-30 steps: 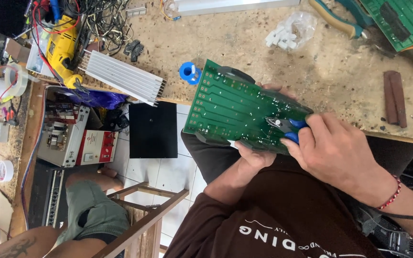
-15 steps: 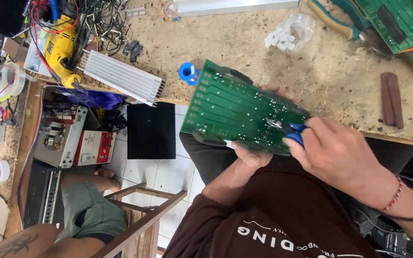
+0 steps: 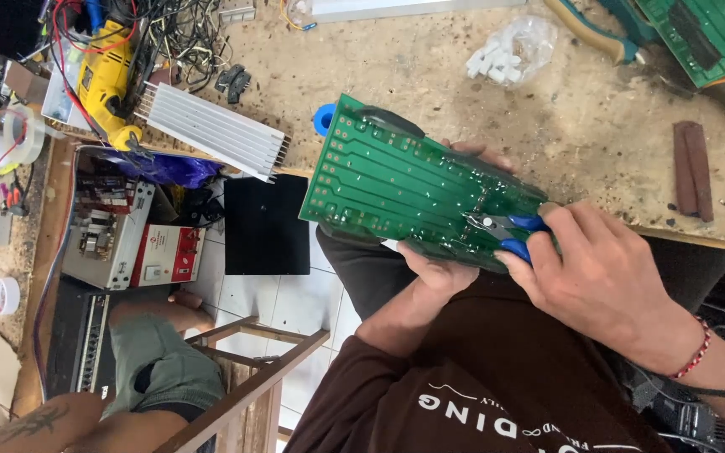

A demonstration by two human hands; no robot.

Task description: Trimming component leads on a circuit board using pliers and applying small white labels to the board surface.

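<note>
I hold a long green circuit board (image 3: 396, 189) solder side up over the edge of the workbench. My left hand (image 3: 440, 270) grips it from underneath, thumb on the near edge and fingertips showing past the far edge. My right hand (image 3: 602, 281), with a red bracelet at the wrist, is closed on small blue-handled cutters (image 3: 505, 228). The metal jaws of the cutters rest on the solder joints near the board's right end.
The worn wooden bench (image 3: 463, 92) carries a finned aluminium heatsink (image 3: 211, 130), a yellow drill (image 3: 104, 80), tangled wires, a bag of white parts (image 3: 509, 50), a blue solder spool, another green board (image 3: 706, 33) and a brown strip (image 3: 694, 172). Another person's leg (image 3: 157, 369) is at lower left, near a wooden stool.
The board's left end has swung a little up and to the left, now hiding most of the blue spool. The cutters stay on the same spot near the right end.
</note>
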